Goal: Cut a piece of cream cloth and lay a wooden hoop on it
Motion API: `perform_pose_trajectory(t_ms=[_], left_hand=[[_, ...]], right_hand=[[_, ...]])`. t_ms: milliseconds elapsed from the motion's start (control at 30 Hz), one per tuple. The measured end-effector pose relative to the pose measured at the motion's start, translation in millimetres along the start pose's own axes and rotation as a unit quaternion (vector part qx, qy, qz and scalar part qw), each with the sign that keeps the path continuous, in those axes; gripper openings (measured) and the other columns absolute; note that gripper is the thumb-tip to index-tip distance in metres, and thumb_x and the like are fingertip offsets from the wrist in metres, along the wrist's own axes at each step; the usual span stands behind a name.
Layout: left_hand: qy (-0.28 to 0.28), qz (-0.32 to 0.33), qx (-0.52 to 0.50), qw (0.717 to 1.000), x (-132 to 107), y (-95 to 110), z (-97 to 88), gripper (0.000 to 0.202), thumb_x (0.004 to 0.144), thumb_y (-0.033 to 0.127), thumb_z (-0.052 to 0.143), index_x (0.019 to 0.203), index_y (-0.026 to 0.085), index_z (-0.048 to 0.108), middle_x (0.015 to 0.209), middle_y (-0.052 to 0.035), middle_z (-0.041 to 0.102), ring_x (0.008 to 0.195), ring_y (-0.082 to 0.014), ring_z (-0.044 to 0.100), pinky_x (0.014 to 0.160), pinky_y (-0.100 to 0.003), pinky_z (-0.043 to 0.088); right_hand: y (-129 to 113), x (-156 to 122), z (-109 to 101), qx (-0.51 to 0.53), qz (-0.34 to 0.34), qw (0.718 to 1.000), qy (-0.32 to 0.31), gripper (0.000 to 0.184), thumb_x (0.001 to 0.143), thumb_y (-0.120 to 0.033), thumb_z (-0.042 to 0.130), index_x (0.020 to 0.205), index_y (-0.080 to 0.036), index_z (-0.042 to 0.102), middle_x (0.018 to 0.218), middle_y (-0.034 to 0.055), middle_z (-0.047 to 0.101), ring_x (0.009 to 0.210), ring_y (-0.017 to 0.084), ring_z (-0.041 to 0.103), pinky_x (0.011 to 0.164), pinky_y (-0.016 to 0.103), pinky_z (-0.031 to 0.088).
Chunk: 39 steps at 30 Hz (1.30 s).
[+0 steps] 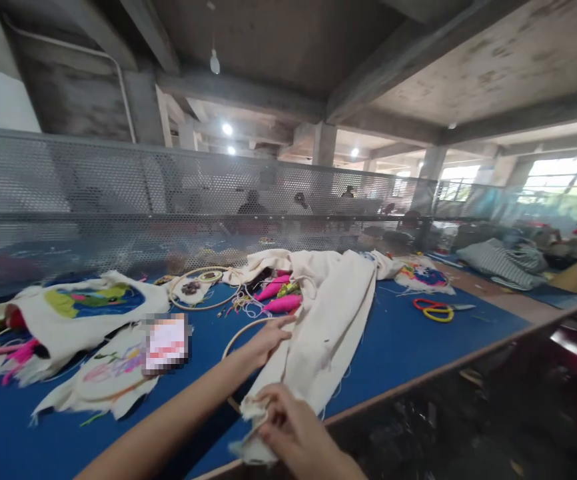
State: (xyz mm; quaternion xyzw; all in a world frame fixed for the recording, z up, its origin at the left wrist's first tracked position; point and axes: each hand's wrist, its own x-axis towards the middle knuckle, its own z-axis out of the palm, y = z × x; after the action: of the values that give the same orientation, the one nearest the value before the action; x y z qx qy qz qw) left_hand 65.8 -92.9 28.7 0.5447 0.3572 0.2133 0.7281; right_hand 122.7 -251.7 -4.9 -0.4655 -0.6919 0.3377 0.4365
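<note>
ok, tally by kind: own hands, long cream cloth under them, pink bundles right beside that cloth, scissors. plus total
Own hands: 2 (left hand, right hand)
Long cream cloth: 1
Pink bundles beside it: 2 (upper bundle, lower bundle)
Scissors: 1
Total: 6

An embroidery workshop in a bare concrete building: cream cloth [336,300], an embroidery hoop [201,309], pink thread skeins [282,304] and red-and-yellow scissors [449,309] lie on a blue-topped worktable [393,353], with people [252,202] beyond a perforated metal screen [218,177] under concrete beams [408,60]
</note>
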Motion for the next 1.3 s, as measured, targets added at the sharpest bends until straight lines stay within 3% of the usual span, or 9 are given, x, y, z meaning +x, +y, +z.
perform_pose_trajectory(t_ms=[100,200,333,400,467,633,867,1167,1300], left_hand=[[0.061,0.048,0.022,0.997,-2.4,11.8,-18.9,0.045,0.065,0.010,0.065,0.110,0.014,0.063,0.078,-0.0044,0.072,0.062,-0.0164,0.065,0.057,-0.022,0.047],[0.107,0.073,0.038,0.991,-7.1,21.6,-46.7,0.040,0.065,0.012,0.068,0.105,0.013,0.066,0.084,-0.0044,0.073,0.067,-0.0159,0.065,0.060,-0.021,0.048],[0.134,0.073,0.051,0.987,-10.7,16.7,-90.8,0.046,0.063,0.019,0.073,0.108,0.013,0.065,0.091,-0.0061,0.073,0.075,-0.0186,0.067,0.067,-0.024,0.050],[0.159,0.069,0.042,0.984,-10.9,7.8,-109.1,0.049,0.062,0.018,0.073,0.110,0.011,0.064,0.089,-0.0074,0.073,0.072,-0.0188,0.068,0.066,-0.024,0.051],[0.181,0.045,0.018,0.982,-11.0,-1.1,-120.3,0.055,0.064,0.014,0.069,0.117,0.010,0.058,0.083,-0.0082,0.074,0.068,-0.0190,0.068,0.063,-0.025,0.052],[0.163,-0.030,-0.028,0.986,-14.2,-10.7,-119.0,0.063,0.067,0.008,0.061,0.129,0.011,0.048,0.074,-0.0088,0.073,0.060,-0.0194,0.068,0.058,-0.027,0.053],[0.162,-0.018,-0.025,0.986,-15.2,-15.4,-116.1,0.058,0.065,0.013,0.066,0.122,0.012,0.054,0.069,-0.0063,0.073,0.059,-0.0197,0.068,0.057,-0.026,0.054],[0.156,0.006,-0.023,0.988,-6.5,-24.1,-126.8,0.054,0.064,0.015,0.068,0.117,0.015,0.058,0.066,-0.0048,0.072,0.059,-0.0195,0.068,0.058,-0.026,0.053],[0.156,0.032,-0.014,0.987,-12.9,-21.3,-123.2,0.043,0.062,0.014,0.068,0.104,0.017,0.065,0.074,-0.0043,0.073,0.065,-0.0197,0.069,0.061,-0.025,0.053]], right_hand=[[21.7,-3.7,-80.9,-0.091,0.058,0.974,0.202,0.035,0.089,-0.046,0.037,0.105,-0.020,0.053,0.077,0.0013,0.060,0.073,0.015,0.056,0.072,0.025,0.044],[59.1,-10.7,-188.1,-0.271,0.199,0.848,0.409,0.037,0.086,-0.042,0.034,0.102,-0.017,0.055,0.100,0.0095,0.062,0.093,0.020,0.057,0.084,0.029,0.043],[113.1,-25.0,-296.6,-0.317,0.344,0.750,0.468,0.053,0.077,-0.028,0.040,0.119,0.004,0.047,0.121,0.0320,0.048,0.117,0.038,0.044,0.093,0.048,0.034],[135.4,-32.0,-322.8,-0.336,0.396,0.720,0.461,0.060,0.075,-0.026,0.041,0.123,0.009,0.042,0.128,0.0369,0.040,0.122,0.044,0.037,0.093,0.055,0.031],[153.8,-37.3,-334.7,-0.362,0.420,0.705,0.442,0.057,0.076,-0.025,0.041,0.125,0.003,0.045,0.132,0.0326,0.039,0.126,0.044,0.033,0.095,0.056,0.029],[177.4,-41.7,-343.7,-0.405,0.460,0.685,0.394,0.047,0.081,-0.028,0.039,0.117,-0.004,0.056,0.127,0.0318,0.046,0.121,0.042,0.040,0.090,0.051,0.033],[160.5,-37.6,-333.8,-0.423,0.481,0.671,0.372,0.031,0.081,-0.023,0.043,0.097,-0.013,0.067,0.103,0.0236,0.064,0.103,0.038,0.058,0.089,0.054,0.032],[132.8,-45.1,-218.2,-0.461,0.309,0.771,0.312,0.026,0.085,-0.031,0.041,0.094,-0.017,0.061,0.103,0.0123,0.065,0.098,0.023,0.060,0.086,0.031,0.043],[105.4,-54.8,-176.5,-0.454,0.248,0.801,0.302,0.020,0.083,-0.027,0.039,0.074,-0.021,0.056,0.084,0.0090,0.064,0.083,0.023,0.060,0.078,0.035,0.046]])
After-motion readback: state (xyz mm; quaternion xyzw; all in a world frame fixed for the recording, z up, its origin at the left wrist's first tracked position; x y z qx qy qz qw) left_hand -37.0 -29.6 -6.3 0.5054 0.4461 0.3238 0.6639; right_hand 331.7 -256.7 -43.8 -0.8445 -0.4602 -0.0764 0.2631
